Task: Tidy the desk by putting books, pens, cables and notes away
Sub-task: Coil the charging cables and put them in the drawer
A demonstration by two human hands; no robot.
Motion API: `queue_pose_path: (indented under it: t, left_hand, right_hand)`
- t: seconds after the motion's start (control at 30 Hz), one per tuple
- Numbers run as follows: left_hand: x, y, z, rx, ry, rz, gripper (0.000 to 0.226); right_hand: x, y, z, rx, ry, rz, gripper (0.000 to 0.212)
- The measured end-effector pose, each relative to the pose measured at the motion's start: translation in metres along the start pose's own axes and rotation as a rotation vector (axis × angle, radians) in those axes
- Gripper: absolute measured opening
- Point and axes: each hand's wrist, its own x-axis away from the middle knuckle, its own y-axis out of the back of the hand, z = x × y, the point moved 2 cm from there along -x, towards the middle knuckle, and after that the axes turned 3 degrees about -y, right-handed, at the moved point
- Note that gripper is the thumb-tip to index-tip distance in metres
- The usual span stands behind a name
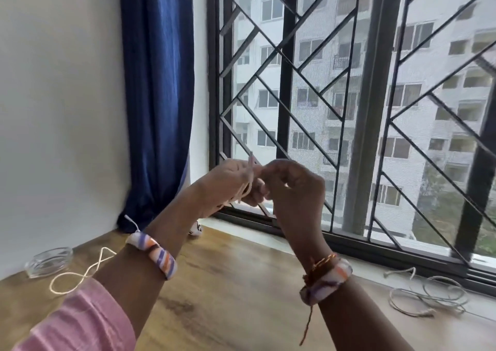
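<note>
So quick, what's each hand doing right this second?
Left hand: fingers curled round a bundle of cream cable, holding it up.
Right hand: fingers curled, pinching the same cable at the top.

I see a cream-white cable point(245, 189) bunched between my hands, and another cream loop point(80, 272) lying on the wood-grain brown desk point(228, 278). My wristbands point(153, 254) are white with purple and orange stripes, my sleeve point(80, 321) pink. A deep blue curtain point(158, 95) hangs beside the black diagonal-barred window grille point(303, 68), and a pale grey cable point(429, 294) lies coiled below it.
</note>
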Motion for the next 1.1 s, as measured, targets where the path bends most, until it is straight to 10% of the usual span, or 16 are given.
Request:
queue_pose_path:
  t: [0.2,0.53,0.67,0.8,0.93,1.0,1.1]
  left_hand:
    - [0.004,0.0,0.013,0.298,0.019,0.071,0.033]
    - [0.002,-0.005,-0.003,0.5,-0.006,0.111,0.021]
    - [0.006,0.0,-0.024,0.676,-0.136,0.137,0.027]
    - [-0.013,0.01,-0.027,0.969,-0.201,-0.269,0.033]
    - [-0.017,0.01,0.0,-0.11,-0.269,-0.599,0.031]
    - [-0.013,0.004,0.008,-0.594,-0.209,-0.386,0.031]
    - [0.0,-0.001,0.012,-0.4,0.071,0.077,0.034]
  right_hand:
    - [-0.019,0.022,0.002,-0.009,-0.035,-0.004,0.013]
    - [0.0,0.012,-0.04,0.46,-0.14,0.503,0.118]
    - [-0.004,0.01,-0.053,0.41,-0.222,0.485,0.023]
    - [0.03,-0.003,-0.051,0.505,-0.141,0.497,0.016]
    - [0.039,-0.012,-0.019,0.903,0.21,0.578,0.023]
    - [0.024,-0.003,-0.005,1.038,0.345,0.49,0.023]
    - [0.001,0.019,0.01,0.971,0.306,0.385,0.017]
